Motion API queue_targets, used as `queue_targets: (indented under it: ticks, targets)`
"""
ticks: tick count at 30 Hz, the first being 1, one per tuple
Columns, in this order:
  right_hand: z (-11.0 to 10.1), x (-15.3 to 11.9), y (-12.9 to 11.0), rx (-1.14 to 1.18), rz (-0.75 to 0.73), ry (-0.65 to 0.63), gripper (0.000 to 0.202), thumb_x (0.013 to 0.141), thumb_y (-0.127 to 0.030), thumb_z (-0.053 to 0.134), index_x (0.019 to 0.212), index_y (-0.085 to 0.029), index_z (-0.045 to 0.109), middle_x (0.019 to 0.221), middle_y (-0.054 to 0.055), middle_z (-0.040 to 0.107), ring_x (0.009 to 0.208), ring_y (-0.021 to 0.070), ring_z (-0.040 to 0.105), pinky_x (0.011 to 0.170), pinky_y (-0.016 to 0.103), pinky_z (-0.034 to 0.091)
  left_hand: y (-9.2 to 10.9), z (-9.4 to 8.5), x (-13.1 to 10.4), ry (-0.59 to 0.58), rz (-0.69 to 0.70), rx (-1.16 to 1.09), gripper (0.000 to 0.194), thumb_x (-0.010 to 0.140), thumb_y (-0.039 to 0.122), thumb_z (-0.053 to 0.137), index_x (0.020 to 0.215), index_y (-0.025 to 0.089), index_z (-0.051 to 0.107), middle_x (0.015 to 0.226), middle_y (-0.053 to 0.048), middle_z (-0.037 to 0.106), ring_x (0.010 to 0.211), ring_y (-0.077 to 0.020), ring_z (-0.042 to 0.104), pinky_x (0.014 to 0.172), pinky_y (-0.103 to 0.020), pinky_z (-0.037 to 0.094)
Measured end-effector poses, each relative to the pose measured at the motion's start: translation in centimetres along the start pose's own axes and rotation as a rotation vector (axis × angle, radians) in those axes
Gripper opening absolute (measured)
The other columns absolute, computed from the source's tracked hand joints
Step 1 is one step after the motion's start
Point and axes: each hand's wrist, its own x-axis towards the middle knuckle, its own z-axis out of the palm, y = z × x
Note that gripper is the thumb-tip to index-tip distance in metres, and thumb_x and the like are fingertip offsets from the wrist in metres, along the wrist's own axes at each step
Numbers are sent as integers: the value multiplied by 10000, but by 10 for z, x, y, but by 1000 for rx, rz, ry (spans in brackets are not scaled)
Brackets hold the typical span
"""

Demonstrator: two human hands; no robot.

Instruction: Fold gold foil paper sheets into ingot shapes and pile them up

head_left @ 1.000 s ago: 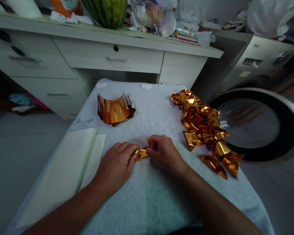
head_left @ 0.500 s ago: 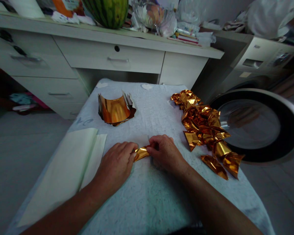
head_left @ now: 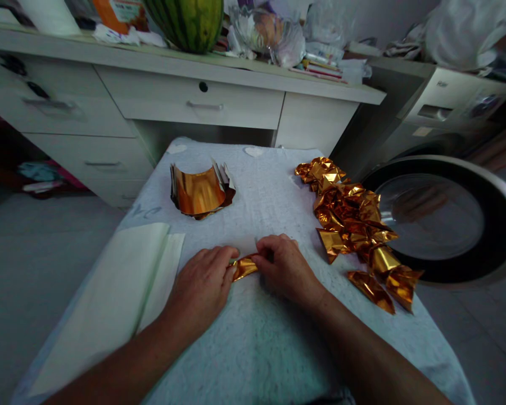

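Note:
A narrow folded piece of gold foil paper (head_left: 245, 268) is stretched between my two hands, just over the cloth-covered table. Its left end is pinched by my left hand (head_left: 208, 277), thumb and fingers closed. At the other end my right hand (head_left: 284, 264) grips it between thumb and forefinger. A pale edge of paper shows just behind the foil. Beyond my left hand stands a curved stack of gold foil sheets (head_left: 199, 193) with pale backs. To the right of my right hand lies a heap of folded gold foil pieces (head_left: 349, 211), shiny and creased.
White paper sheets (head_left: 105, 304) lie along the table's left side. The table wears a pale blue cloth (head_left: 261, 197). Behind it is a white drawer desk (head_left: 202, 107) with a watermelon (head_left: 188, 22) on top. A washing machine's open round door (head_left: 442, 219) borders the right edge.
Both hands keep hold of the gold foil piece, with only slight finger movement. The whole view has shifted slightly; the stack and the heap lie as before.

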Motion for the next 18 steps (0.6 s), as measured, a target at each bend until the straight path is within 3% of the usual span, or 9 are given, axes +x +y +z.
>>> queue_targets:
  ticks: [5,8,12,18]
  targets:
    - [1,-1,-1,28,-73,30,140,769,-104,683,698,-186,594,705,-24,611,771,155,498,748,308,284,1,3,1,158,-65,-42,564,866,163,537,1380,201,308,1247,-124,475,1055,-261,587,804,-404,554]
    - [1,-2,-2,33,-127,30,126,764,-91,681,734,-195,617,729,-21,622,785,160,501,757,311,287,2,4,2,173,-64,-53,703,854,154,541,1456,250,191,1359,-130,389,1127,-270,568,826,-405,567]
    - [0,-3,-3,22,-184,10,126,773,-88,662,730,-196,613,728,-24,620,775,153,503,763,307,289,3,4,2,149,-18,-59,669,842,96,505,1426,287,240,1365,-99,390,1136,-258,566,890,-425,554]
    - [-1,-3,-4,5,-172,-15,115,777,-106,647,735,-209,621,735,-22,634,784,159,508,763,305,292,2,1,3,134,80,-55,448,827,47,472,1211,261,383,1170,-58,476,1064,-240,579,887,-430,545]
